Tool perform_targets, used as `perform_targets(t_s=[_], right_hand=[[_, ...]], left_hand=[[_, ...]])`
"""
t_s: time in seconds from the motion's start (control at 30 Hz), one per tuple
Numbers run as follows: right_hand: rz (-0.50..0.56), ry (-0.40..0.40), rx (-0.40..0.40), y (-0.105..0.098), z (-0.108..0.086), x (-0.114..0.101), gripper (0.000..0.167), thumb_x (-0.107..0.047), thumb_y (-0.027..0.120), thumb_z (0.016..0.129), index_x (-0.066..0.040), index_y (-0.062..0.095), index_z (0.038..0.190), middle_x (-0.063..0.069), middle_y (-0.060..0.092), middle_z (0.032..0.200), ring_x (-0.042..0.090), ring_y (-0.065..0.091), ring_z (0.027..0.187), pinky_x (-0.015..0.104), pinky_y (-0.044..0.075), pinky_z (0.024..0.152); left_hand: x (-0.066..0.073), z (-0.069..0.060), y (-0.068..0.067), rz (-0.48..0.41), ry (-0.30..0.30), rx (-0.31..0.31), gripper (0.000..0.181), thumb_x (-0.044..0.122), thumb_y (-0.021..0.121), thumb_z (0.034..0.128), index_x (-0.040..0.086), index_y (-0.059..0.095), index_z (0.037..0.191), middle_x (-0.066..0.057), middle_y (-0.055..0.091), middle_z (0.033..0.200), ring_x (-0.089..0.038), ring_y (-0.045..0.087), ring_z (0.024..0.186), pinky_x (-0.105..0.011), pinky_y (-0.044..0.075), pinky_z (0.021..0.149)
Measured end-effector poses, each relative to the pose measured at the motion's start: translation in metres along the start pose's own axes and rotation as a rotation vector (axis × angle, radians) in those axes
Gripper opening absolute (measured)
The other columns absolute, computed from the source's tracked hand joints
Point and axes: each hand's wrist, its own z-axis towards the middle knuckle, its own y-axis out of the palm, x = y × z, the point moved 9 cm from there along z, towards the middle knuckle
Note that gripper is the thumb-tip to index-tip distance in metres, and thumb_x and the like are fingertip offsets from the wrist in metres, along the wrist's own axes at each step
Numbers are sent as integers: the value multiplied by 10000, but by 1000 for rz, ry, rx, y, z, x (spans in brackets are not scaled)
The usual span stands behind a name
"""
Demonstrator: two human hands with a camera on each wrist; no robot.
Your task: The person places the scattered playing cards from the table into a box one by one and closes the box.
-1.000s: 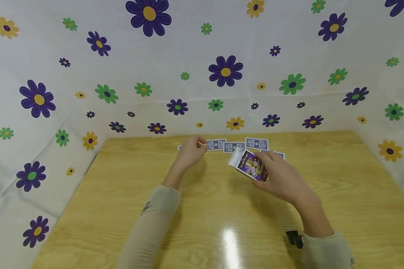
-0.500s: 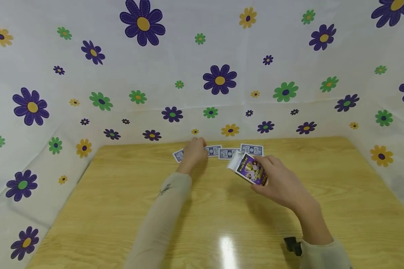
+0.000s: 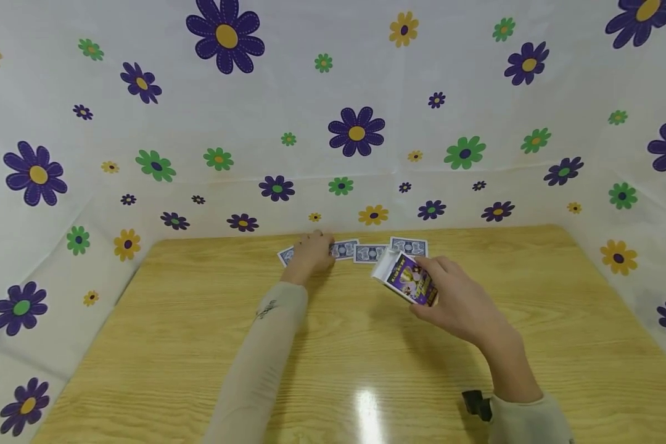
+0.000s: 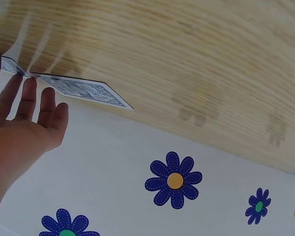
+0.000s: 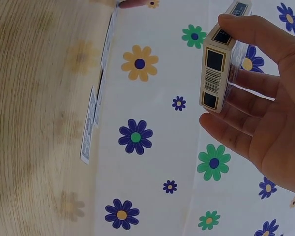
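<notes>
My left hand (image 3: 311,254) reaches to the table's back edge, over face-down cards. One card (image 3: 285,254) shows to its left and another (image 3: 344,249) to its right. In the left wrist view this hand (image 4: 27,125) has fairly straight fingers, with fingertips touching where a card (image 4: 86,92) meets its neighbour. My right hand (image 3: 466,302) holds a purple card box (image 3: 413,280) in the air, its white flap open toward the left. The right wrist view shows the box (image 5: 214,73) between thumb and fingers of that hand (image 5: 280,98).
More blue-backed cards (image 3: 370,253) lie face down in a row along the back, one card (image 3: 409,246) partly behind the box. A flowered cloth (image 3: 255,123) rises behind the wooden table (image 3: 172,345). A small black object (image 3: 477,404) is beside my right sleeve.
My left hand has shifted onto the cards at the left of the row, uncovering more of the leftmost card. My right hand keeps its grip on the box. The head view has tilted slightly.
</notes>
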Motion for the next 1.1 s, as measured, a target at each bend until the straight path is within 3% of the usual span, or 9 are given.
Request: perform_targets(t_s=[0.3, 0.57, 0.77, 0.9, 1.0, 1.1], right_hand=[[-1, -7, 4, 4, 1, 0, 784, -290, 814, 802, -43, 445, 1449, 178, 551, 1274, 221, 551, 957, 332, 504, 736], [-8, -24, 16, 8, 0, -2, 781, -289, 815, 800, -40, 451, 1444, 175, 558, 1272, 221, 553, 966, 338, 509, 751], [-8, -35, 25, 9, -1, -3, 789, -289, 823, 791, -36, 452, 1440, 178, 560, 1280, 229, 564, 980, 351, 523, 759], [-9, -34, 19, 10, 0, -3, 784, -283, 819, 796, -27, 450, 1439, 182, 558, 1283, 235, 562, 990, 361, 521, 775], [-7, -31, 18, 10, 0, -3, 781, -278, 819, 798, -22, 451, 1437, 184, 555, 1281, 235, 560, 986, 361, 521, 774], [-10, -28, 16, 10, 0, -3, 777, -277, 818, 800, -25, 452, 1438, 182, 555, 1272, 232, 557, 977, 361, 518, 772]], left_hand=[[0, -3, -3, -30, 21, -15, 213, 177, 688, 893, 70, 652, 1074, -127, 540, 1225, -373, 454, 1206, -550, 339, 1081], [-5, -2, 0, -88, 33, -37, 500, 225, 692, 921, 78, 535, 1373, -142, 471, 1415, -382, 362, 1361, -557, 260, 1157], [-16, -4, 3, -158, -50, -47, 538, 263, 727, 898, 28, 535, 1342, -188, 455, 1346, -368, 369, 1287, -523, 288, 1140], [-22, -5, 3, -181, -88, -18, 551, 294, 753, 874, 37, 538, 1312, -207, 432, 1317, -374, 348, 1252, -520, 307, 1116], [-25, -5, 2, -192, -93, 19, 570, 305, 766, 861, 63, 520, 1314, -214, 415, 1320, -381, 342, 1248, -520, 316, 1106], [-23, -2, 3, -222, -59, 44, 571, 254, 766, 865, 76, 488, 1332, -208, 458, 1325, -369, 405, 1239, -496, 360, 1088]])
